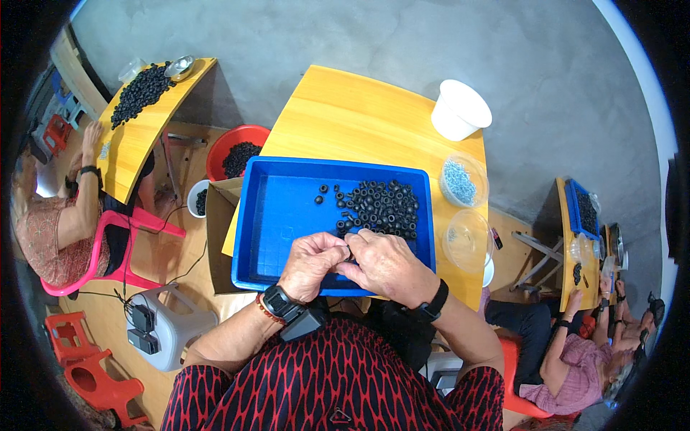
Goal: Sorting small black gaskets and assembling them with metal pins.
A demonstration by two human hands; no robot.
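Observation:
My left hand (310, 264) and my right hand (388, 267) meet above the near side of a blue tray (273, 167). Both are closed, fingertips pressed together around a small black part (350, 253), mostly covered by the fingers. Just beyond them, a pile of black ring-shaped parts with holes (384, 206) fills the tray's right half. A few loose black pieces (320, 194) lie left of the pile. To the right of the tray, a clear tub (460, 181) holds small light-blue pieces. Nearer to me is another clear tub (467, 241), with a few small pieces in it.
A white bucket (460, 111) stands at the yellow table's (345, 108) far right. Left of the table are a red basin (237, 147) of black parts, a cardboard box (221, 237) and a grey stool (169, 323). Other people sit at tables on both sides.

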